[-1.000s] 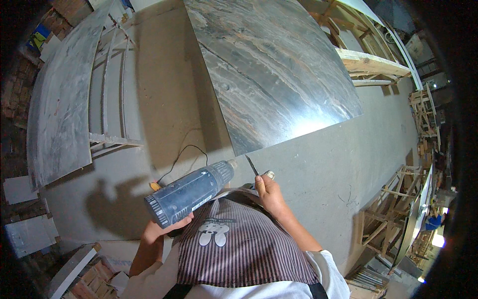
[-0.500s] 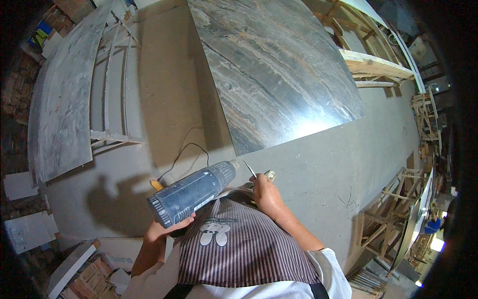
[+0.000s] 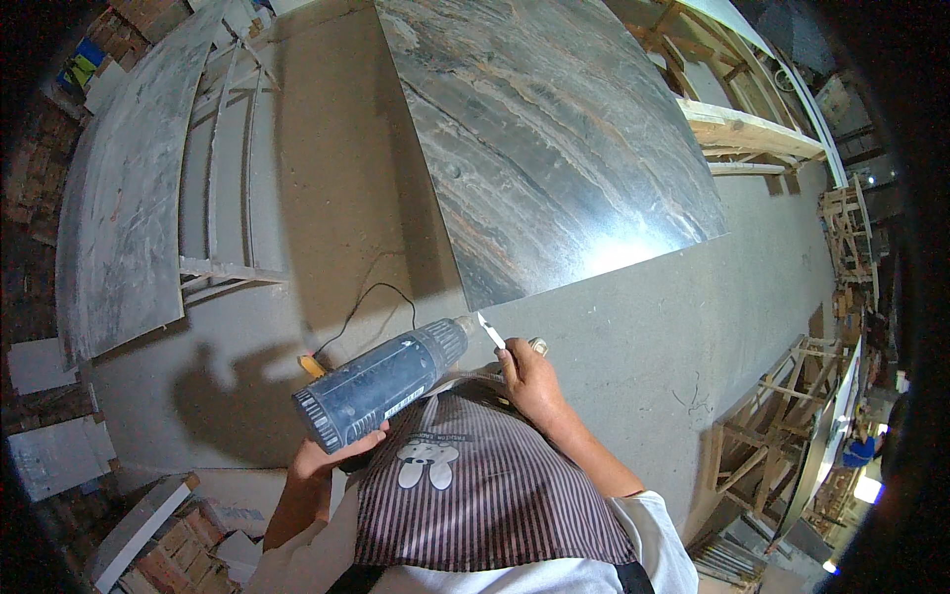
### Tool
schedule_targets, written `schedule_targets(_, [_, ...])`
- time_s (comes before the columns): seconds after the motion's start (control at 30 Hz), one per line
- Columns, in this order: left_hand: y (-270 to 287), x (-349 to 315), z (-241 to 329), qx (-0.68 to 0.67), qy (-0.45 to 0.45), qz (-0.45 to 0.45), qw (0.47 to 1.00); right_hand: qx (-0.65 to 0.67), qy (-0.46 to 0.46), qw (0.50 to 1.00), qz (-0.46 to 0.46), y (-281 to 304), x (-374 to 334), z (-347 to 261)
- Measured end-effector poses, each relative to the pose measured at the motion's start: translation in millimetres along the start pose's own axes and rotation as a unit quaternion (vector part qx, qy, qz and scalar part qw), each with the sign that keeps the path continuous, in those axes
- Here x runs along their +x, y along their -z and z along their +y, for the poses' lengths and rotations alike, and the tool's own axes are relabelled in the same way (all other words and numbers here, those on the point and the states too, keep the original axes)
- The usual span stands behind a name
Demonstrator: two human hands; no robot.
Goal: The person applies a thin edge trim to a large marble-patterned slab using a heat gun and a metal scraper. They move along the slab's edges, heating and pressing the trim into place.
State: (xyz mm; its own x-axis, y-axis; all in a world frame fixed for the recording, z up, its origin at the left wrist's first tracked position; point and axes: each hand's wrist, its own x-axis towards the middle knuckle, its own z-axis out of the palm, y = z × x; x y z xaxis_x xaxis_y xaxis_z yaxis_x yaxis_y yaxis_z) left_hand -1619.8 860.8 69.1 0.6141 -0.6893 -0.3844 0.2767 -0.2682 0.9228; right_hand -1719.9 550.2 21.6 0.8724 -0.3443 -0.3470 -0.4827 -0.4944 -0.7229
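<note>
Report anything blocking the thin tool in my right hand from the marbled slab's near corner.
Nothing visible stands between the thin tool and the marbled slab; the power tool's nozzle sits just left of the tool's tip.

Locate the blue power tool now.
In the head view, the blue tool is in the left hand, lower left of centre, its nozzle near the blade in the right hand.
</note>
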Motion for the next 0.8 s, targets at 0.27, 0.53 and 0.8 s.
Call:
schedule_targets(0.27, [-2.3, 0.4, -3.3, 0.013, -0.021, 0.019, 1.0, 0.008, 0.01, 1.0, 0.008, -2.6, 1.9, -0.5])
schedule_targets(0.53, [-3.4, -1.0, 0.6, -0.034, -0.022, 0.025, 0.999, -0.006, 0.028, 0.999, 0.022, -5.1, 3.2, 2.8])
schedule_targets(0.8, [-1.9, -1.1, -5.7, -0.009, -0.03, 0.019, 0.999, -0.022, 0.017, 0.999, 0.02, -3.7, 3.2, 4.1])
